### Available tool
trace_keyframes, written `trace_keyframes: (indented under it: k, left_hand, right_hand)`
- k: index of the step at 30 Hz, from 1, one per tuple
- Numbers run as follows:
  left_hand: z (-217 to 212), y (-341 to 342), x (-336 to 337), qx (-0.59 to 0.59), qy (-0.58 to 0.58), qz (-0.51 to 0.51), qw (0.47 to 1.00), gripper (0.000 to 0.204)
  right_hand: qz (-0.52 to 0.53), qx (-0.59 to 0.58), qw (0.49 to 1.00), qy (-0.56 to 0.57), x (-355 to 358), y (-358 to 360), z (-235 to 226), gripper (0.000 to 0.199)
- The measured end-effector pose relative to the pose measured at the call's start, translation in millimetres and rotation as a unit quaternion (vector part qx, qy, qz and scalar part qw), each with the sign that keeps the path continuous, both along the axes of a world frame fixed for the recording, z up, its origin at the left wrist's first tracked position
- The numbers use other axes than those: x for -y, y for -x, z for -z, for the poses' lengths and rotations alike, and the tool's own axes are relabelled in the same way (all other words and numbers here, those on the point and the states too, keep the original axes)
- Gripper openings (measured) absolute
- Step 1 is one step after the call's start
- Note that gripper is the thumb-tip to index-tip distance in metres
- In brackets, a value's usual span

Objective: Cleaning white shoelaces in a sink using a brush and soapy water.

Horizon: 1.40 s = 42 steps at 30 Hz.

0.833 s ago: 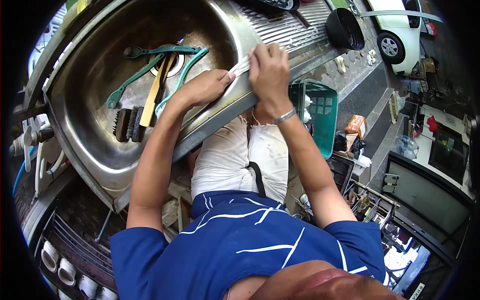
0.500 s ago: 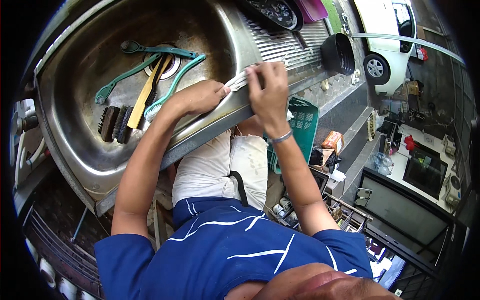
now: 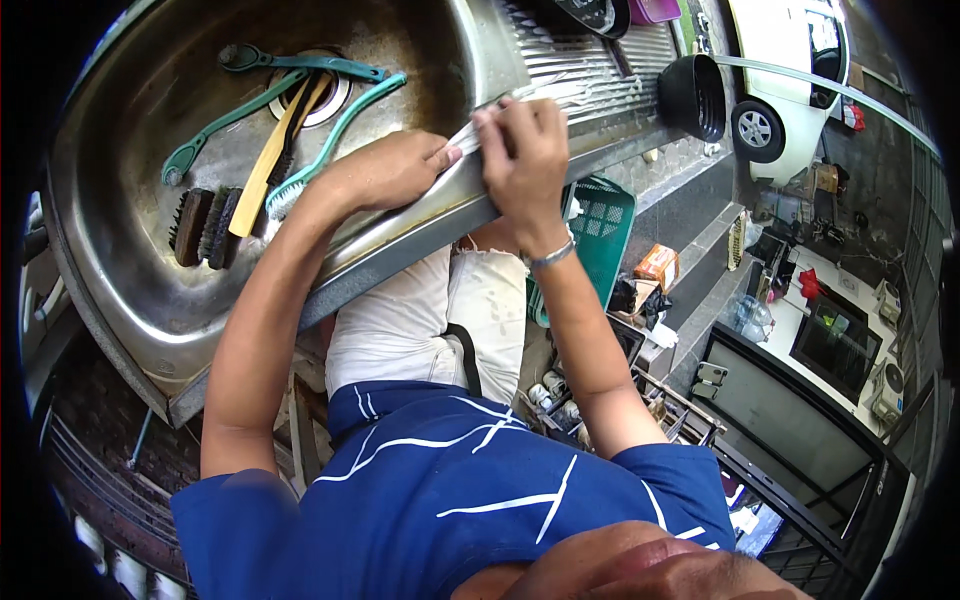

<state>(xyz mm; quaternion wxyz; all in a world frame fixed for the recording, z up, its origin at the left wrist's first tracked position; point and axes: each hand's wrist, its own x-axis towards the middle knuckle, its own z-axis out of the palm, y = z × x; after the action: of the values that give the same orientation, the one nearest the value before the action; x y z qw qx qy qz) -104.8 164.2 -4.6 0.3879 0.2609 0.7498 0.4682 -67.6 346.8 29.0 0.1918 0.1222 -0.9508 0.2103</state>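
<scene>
My left hand [image 3: 390,170] is closed at the sink's front rim, thumb and fingers pinching a bundle of flat white strands that looks like shoelaces [image 3: 463,140]. Just right of it, my right hand [image 3: 525,150] has its fingers bent down onto the same strands, at the edge of the ribbed drainboard [image 3: 560,60]. White suds lie beyond its fingertips. To the left, in the steel sink [image 3: 110,270], are teal-handled brushes [image 3: 335,135], a brush with a yellowish wooden handle [image 3: 262,180] and short dark-bristled brushes [image 3: 203,225].
A black tub [image 3: 692,97] stands at the drainboard's right end, with a dark pan [image 3: 590,15] and a purple container [image 3: 655,10] at the back. Below the counter's front edge is a green plastic basket [image 3: 605,230]. A white car [image 3: 785,80] stands farther right.
The view has shifted slightly, moving the sink and brushes up and left in the picture. My right hand has come a little closer to my left along the white strands.
</scene>
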Motion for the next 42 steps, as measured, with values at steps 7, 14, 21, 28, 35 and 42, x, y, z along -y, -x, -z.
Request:
trace_keyframes:
  k: [7,14,21,28,35,42]
  left_hand:
    - [8,-7,7,0.036,0.006,-0.001,0.999,0.054]
    - [-4,-2,-4,0.005,-0.006,0.003,1.000,0.052]
    - [6,-8,-1,-0.027,0.010,-0.002,1.000,0.051]
    - [-1,-3,5,0.007,0.003,0.022,1.000,0.051]
    - [-14,-3,3,0.012,0.021,0.013,1.000,0.048]
    - [1,0,-1,0.012,-0.007,0.000,1.000,0.052]
  right_hand:
    - [0.115,-0.001,0.993,-0.011,-69,32,-9,0.018]
    - [0.086,-0.006,0.995,-0.047,-79,34,-7,0.017]
    - [-0.028,-0.005,0.999,0.015,-18,14,-9,0.015]
    - [0.088,0.007,0.989,-0.120,-95,74,-11,0.018]
    - [-0.056,0.030,0.998,0.010,-23,8,-8,0.016]
    - [0.054,0.016,0.998,-0.020,-60,51,-8,0.019]
